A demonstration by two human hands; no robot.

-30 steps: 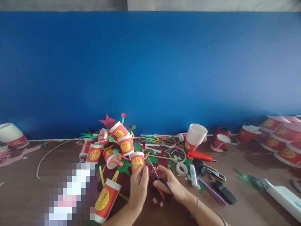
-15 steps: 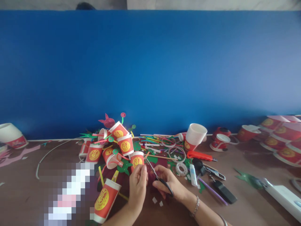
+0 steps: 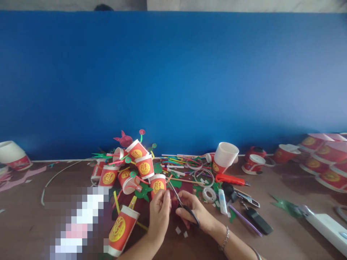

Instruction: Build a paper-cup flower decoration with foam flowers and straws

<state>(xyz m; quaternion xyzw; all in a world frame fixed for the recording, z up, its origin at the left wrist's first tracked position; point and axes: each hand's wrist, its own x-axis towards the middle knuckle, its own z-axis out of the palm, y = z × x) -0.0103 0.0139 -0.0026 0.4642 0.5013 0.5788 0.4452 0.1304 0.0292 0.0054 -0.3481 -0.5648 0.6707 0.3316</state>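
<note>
Left of my left hand lies a red-and-white paper cup; rightward on the brown wooden-looking table, a small white tube lies beside a white ring.

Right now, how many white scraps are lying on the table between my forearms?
2. One scrap lies below the gap between your hands; the other scrap is just right of it. Others could be hidden beneath your hands.

- panel behind the cup stack: plain blue
- cup stack: white above, red with yellow print below
- cutter just right of the cup stack: orange-red
- scissors front-left of the cup stack: black handle, silvery blades
- tilted cup farther front-left of the cup stack: red, white-edged, round yellow emblem
</note>
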